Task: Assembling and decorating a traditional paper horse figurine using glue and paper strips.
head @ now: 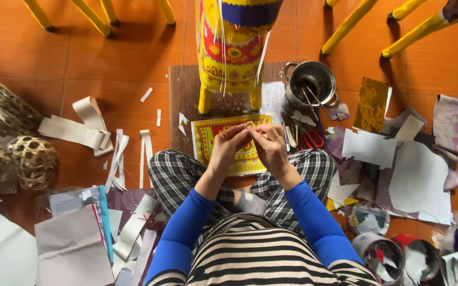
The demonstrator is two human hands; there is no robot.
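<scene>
A small pale strip (250,125) is being pinched between both hands just above the patterned yellow-and-red sheet (229,144). Left of that sheet, white paper strips (88,130) are lying; over it, the left hand (228,147) and right hand (270,145) are gripping the strip; right of it, red-handled scissors (311,139) are resting.

I see a tiny pale ring-shaped bit (250,125), pinched up high, just above the flat yellow-and-red paper (210,139).

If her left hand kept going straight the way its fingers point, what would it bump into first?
Probably the right hand: the left hand points up-right at the small strip both pinch. Depth is unclear.
</scene>
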